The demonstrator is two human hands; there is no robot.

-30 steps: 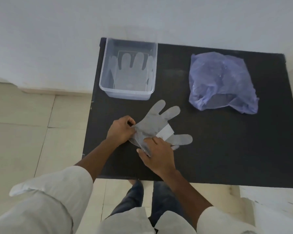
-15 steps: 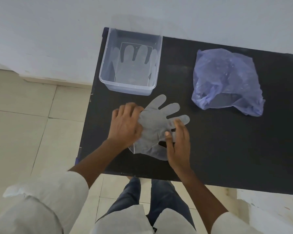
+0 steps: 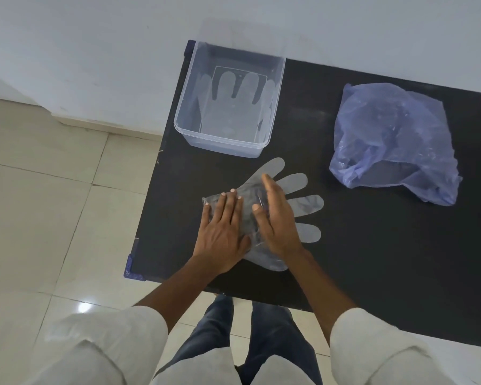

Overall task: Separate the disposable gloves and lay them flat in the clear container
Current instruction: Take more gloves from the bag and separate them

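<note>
A thin translucent disposable glove (image 3: 297, 184) lies on the black table (image 3: 372, 245), its fingers fanned toward the right. My left hand (image 3: 222, 232) rests flat on the glove's cuff side, fingers straight. My right hand (image 3: 278, 218) lies flat across the glove's palm, just beside the left hand. Neither hand grips anything. The clear container (image 3: 184, 118) stands at the table's far left corner with at least one glove (image 3: 231, 107) lying flat on its bottom.
A crumpled blue plastic bag (image 3: 392, 140) lies at the back right of the table. The table's left edge and near left corner (image 3: 129, 266) are close to my left hand. Tiled floor lies to the left, and a white wall stands behind the table.
Both hands went from pinching the glove's cuff to lying flat on it. The glove's fingers are now spread out to the right.
</note>
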